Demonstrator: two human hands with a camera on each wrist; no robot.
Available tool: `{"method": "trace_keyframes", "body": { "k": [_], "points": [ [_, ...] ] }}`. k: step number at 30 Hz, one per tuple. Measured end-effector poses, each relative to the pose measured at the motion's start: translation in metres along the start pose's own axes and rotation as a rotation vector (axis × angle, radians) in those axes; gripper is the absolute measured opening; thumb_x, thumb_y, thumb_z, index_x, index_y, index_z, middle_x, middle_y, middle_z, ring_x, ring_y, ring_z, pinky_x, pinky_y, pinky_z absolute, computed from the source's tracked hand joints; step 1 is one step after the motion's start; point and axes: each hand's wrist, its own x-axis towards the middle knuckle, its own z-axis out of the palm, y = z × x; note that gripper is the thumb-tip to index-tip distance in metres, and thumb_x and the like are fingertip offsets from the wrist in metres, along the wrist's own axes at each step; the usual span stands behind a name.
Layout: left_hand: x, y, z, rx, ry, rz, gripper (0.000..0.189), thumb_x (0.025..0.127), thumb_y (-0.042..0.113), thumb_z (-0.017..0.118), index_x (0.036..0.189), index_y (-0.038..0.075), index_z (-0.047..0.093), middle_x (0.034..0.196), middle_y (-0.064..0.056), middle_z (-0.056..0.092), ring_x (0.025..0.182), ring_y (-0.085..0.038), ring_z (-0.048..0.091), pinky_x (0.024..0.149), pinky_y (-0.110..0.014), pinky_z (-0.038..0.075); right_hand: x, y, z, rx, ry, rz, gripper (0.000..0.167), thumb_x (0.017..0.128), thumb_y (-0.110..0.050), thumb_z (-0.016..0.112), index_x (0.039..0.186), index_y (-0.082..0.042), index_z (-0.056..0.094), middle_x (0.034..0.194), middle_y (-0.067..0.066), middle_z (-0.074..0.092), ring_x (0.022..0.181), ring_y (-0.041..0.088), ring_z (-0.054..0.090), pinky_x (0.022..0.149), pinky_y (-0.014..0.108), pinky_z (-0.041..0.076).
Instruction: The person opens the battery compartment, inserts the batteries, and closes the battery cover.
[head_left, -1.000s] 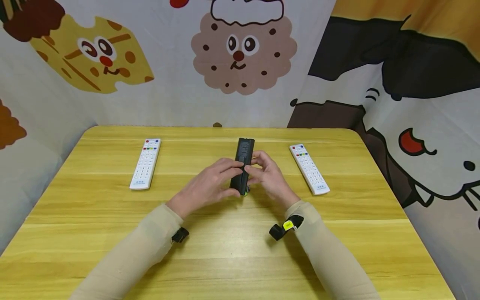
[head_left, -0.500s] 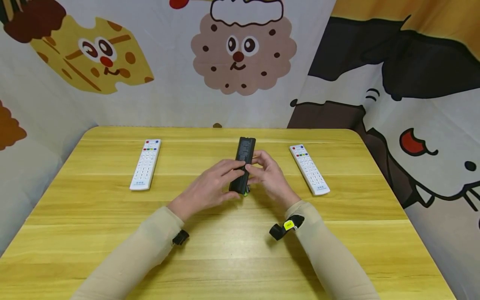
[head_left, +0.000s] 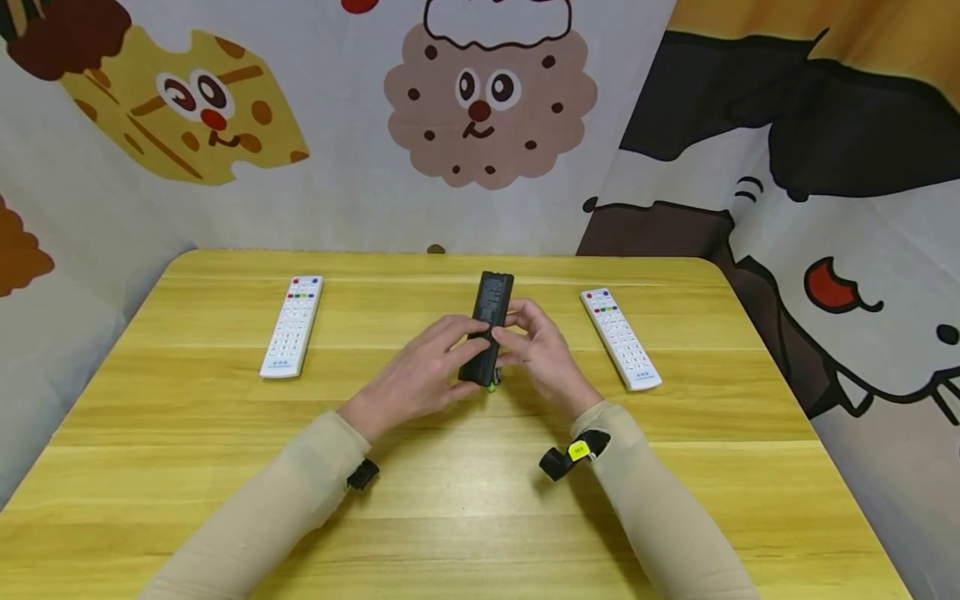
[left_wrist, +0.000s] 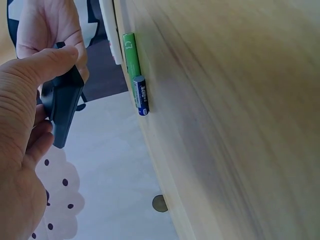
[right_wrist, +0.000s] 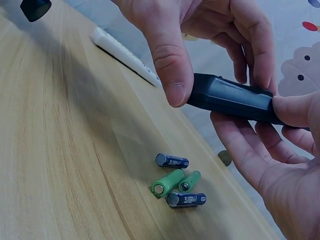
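Note:
A black remote control point(head_left: 492, 293), its labelled back turned up, is held between both hands above the middle of the table. My right hand point(head_left: 546, 357) grips its right side, thumb on top and fingers underneath. On the other side my left hand point(head_left: 420, 367) holds it, with the thumb at the near end and fingertips on the back. In the right wrist view, a green battery point(right_wrist: 167, 183), a thinner green battery point(right_wrist: 189, 181) and two blue batteries, one farther point(right_wrist: 172, 161) and one nearer point(right_wrist: 186, 199), lie on the table below. In the head view the remote and hands mostly hide them.
One white remote control point(head_left: 292, 329) lies face up at the left and another white remote control point(head_left: 619, 340) at the right. Printed cloth point(head_left: 330, 208) hangs behind the wooden table point(head_left: 465, 508). Both wrists wear black straps.
The black remote has shifted slightly up and away, its far end tipping a little right. Both hands keep their hold, and the white remotes stay where they were.

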Motion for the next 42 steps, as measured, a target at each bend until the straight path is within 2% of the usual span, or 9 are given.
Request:
{"method": "trace_keyframes", "body": {
  "k": [10, 18, 30, 38, 42],
  "points": [
    [-0.0002, 0.0011, 0.0015, 0.049, 0.014, 0.006, 0.068, 0.073, 0.022, 0.096, 0.129, -0.001, 0.065, 0.137, -0.016, 0.064, 0.126, -0.03, 0.059, 0.116, -0.037, 0.044, -0.0001, -0.001, -0.0009, 0.003, 0.009, -0.005, 0.034, 0.104, 0.0, 0.056, 0.136, 0.003, 0.048, 0.114, 0.014, 0.056, 0.086, 0.019, 0.072, 0.071, 0.035, 0.065],
    [0.0, 0.0023, 0.0011, 0.076, 0.032, 0.02, 0.069, 0.073, 0.023, 0.096, 0.129, -0.002, 0.066, 0.137, -0.018, 0.065, 0.127, -0.031, 0.06, 0.117, -0.037, 0.044, -0.0012, -0.0015, -0.0023, -0.002, 0.008, -0.014, 0.036, 0.104, -0.002, 0.056, 0.139, 0.003, 0.047, 0.116, 0.016, 0.055, 0.085, 0.019, 0.072, 0.071, 0.034, 0.064],
    [0.0003, 0.0038, 0.0019, 0.028, 0.038, 0.013, 0.065, 0.079, 0.019, 0.092, 0.132, -0.002, 0.064, 0.14, -0.019, 0.061, 0.129, -0.03, 0.058, 0.114, -0.035, 0.047, -0.0022, -0.0025, -0.0049, 0.012, -0.01, -0.024, 0.04, 0.105, -0.005, 0.055, 0.144, -0.001, 0.045, 0.117, 0.014, 0.055, 0.089, 0.018, 0.069, 0.073, 0.035, 0.063],
    [0.0026, 0.0045, 0.0013, 0.012, 0.064, 0.031, 0.061, 0.081, 0.02, 0.091, 0.131, -0.001, 0.062, 0.139, -0.021, 0.059, 0.128, -0.032, 0.059, 0.111, -0.036, 0.05, -0.0036, -0.0044, -0.0047, -0.005, -0.02, -0.034, 0.04, 0.107, -0.009, 0.054, 0.145, -0.004, 0.043, 0.124, 0.019, 0.052, 0.094, 0.017, 0.068, 0.08, 0.035, 0.062],
    [0.0041, 0.0054, 0.0009, 0.004, 0.072, 0.03, 0.06, 0.083, 0.021, 0.089, 0.131, -0.001, 0.061, 0.139, -0.021, 0.058, 0.127, -0.032, 0.059, 0.11, -0.036, 0.051, -0.0049, -0.0056, -0.0038, 0.0, -0.023, -0.04, 0.041, 0.107, -0.009, 0.054, 0.146, -0.004, 0.041, 0.124, 0.017, 0.053, 0.096, 0.017, 0.068, 0.082, 0.035, 0.061]
  ]
}}
